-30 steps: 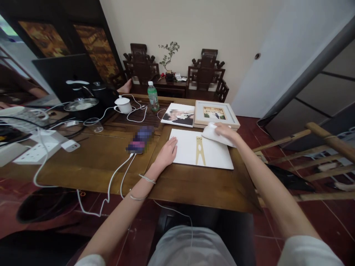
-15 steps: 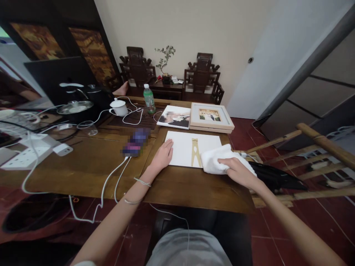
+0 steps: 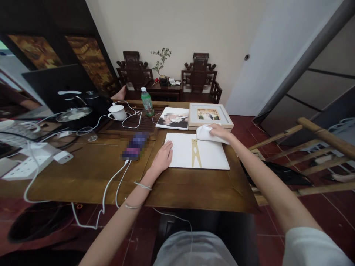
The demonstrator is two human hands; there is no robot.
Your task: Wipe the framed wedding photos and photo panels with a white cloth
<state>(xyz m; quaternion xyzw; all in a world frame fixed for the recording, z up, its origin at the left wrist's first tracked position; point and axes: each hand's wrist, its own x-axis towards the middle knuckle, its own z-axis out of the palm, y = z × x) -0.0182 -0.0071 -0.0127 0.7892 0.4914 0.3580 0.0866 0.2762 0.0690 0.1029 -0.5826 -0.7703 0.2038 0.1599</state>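
Note:
A white board (image 3: pixel 181 151) with a tan, long-legged animal-like figure (image 3: pixel 195 153) on it lies flat on the wooden table. Along its left edge rests my left hand (image 3: pixel 163 156), fingers stretched out flat and holding nothing. My right hand (image 3: pixel 219 131) grips a white cloth (image 3: pixel 205 133), which lies over the board's far right part, close to the picture frame (image 3: pixel 230 121). Part of the cloth is hidden under that hand. Beside the frame is a photo print (image 3: pixel 174 118) on a white panel.
To the left lie a phone (image 3: pixel 135 145) with white cables and a power strip (image 3: pixel 30 159). A lidded white cup (image 3: pixel 117 112) and a green-labelled bottle (image 3: pixel 147 102) stand toward the back. A bamboo rack (image 3: pixel 327 138) is at the right. Another person's foot (image 3: pixel 119 93) shows behind the table.
My right hand has carried the cloth from the board's near right corner up to its far right part, uncovering that near corner. My left hand stays on the left edge.

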